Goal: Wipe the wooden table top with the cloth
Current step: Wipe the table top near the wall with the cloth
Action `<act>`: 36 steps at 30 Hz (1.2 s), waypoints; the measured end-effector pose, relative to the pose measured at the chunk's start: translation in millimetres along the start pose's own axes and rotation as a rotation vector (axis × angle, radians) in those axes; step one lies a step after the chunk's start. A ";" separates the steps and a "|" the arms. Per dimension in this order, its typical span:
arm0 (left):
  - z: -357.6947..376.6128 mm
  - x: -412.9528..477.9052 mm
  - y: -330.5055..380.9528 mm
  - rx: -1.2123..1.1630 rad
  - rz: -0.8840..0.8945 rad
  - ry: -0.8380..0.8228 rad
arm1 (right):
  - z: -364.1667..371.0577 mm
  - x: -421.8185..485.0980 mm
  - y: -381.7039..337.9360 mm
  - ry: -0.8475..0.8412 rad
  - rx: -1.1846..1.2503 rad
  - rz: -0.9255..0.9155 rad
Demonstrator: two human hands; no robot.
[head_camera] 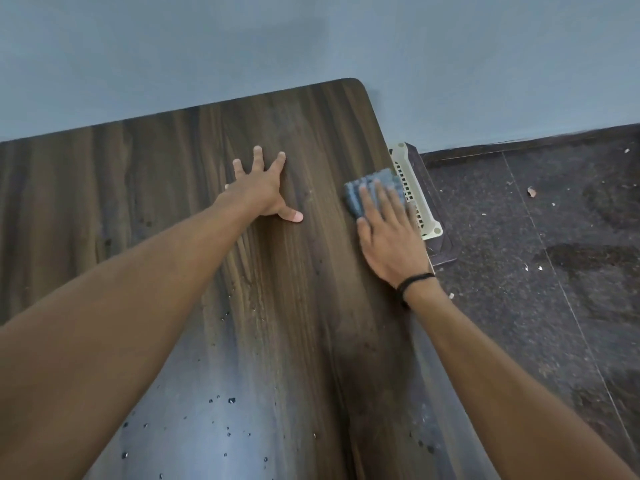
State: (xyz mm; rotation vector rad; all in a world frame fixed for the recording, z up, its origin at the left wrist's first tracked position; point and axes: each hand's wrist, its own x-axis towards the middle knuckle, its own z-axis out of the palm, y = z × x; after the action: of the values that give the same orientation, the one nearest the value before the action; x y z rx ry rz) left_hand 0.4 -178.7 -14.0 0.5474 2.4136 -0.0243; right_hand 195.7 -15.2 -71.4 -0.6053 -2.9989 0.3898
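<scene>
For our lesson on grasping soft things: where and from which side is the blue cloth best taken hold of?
Probably its far edge, from above. The cloth lies flat on the table, and the right hand presses its near part with straight fingers, so only the far and left edges show free to pinch.

A plain blue-grey wall (207, 39) is seen at the back; it is met by a dark speckled floor (519, 306), crossed by thin joint lines and strewn with pale scraps (531, 192); a cream slotted plastic tray (414, 192) is set on a dark board (445, 252) by the wall.
</scene>
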 end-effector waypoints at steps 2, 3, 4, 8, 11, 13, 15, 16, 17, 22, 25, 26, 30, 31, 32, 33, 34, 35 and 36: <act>0.1 -5.0 6.5 0.033 -0.002 0.003 | -3.4 19.3 -6.9 -0.014 0.053 0.147; 1.7 -8.6 9.8 0.032 -0.001 -0.017 | -2.9 19.0 -18.7 -0.044 0.047 0.159; 4.3 -12.1 11.9 0.016 -0.007 -0.046 | 0.6 10.7 -26.5 -0.043 0.029 0.085; 24.4 -26.4 12.2 0.011 0.011 -0.154 | -0.7 -27.8 -1.4 0.000 0.011 0.011; 32.0 -33.8 13.0 0.016 0.003 -0.152 | -0.4 -24.4 -16.0 0.005 0.023 0.158; 31.6 -34.3 17.2 0.019 0.010 -0.142 | 3.0 -42.9 -14.1 -0.009 0.014 -0.039; 31.0 -34.7 16.6 0.015 0.013 -0.121 | -3.6 -41.5 9.4 -0.036 0.004 -0.075; 29.0 -34.5 15.5 0.015 0.007 -0.113 | -7.1 -27.2 13.7 -0.010 0.012 0.002; 28.2 -35.2 15.9 0.017 0.001 -0.113 | -9.0 -16.6 7.2 -0.003 0.019 0.091; 38.6 -46.1 11.6 0.000 0.009 -0.079 | 3.3 -72.1 -6.1 -0.023 -0.012 -0.169; 56.4 -60.0 -4.0 0.015 -0.003 -0.110 | -3.7 -76.2 5.2 0.060 0.038 0.115; 59.8 -62.0 -5.3 0.021 0.001 -0.112 | -2.5 -82.1 -5.9 0.047 0.048 0.111; 57.7 -60.5 -2.8 0.006 0.018 -0.089 | -1.6 -106.7 5.9 -0.011 -0.009 -0.128; 56.1 -61.4 -3.3 0.003 0.007 -0.087 | -5.6 -100.2 10.5 0.010 0.009 -0.019; 55.9 -62.5 -2.5 0.009 -0.002 -0.094 | -8.2 -97.7 7.6 0.011 0.015 0.074; 56.5 -63.1 -0.9 0.019 -0.006 -0.098 | -6.6 -100.1 1.0 -0.009 0.009 0.083; 57.1 -63.0 0.7 0.028 -0.005 -0.095 | -3.7 -109.2 -5.3 -0.040 0.004 -0.015; 57.3 -62.6 2.6 0.032 -0.001 -0.089 | -3.0 -120.0 -3.9 -0.068 0.007 -0.137; 57.0 -62.5 3.0 0.032 -0.002 -0.082 | -4.8 -127.4 5.5 -0.086 -0.004 -0.205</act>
State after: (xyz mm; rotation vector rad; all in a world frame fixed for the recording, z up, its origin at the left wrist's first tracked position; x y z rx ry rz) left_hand 79.4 -208.4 -20.5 0.5476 2.3375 -0.0848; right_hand 315.7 -58.7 -69.0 -0.2837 -3.1031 0.4060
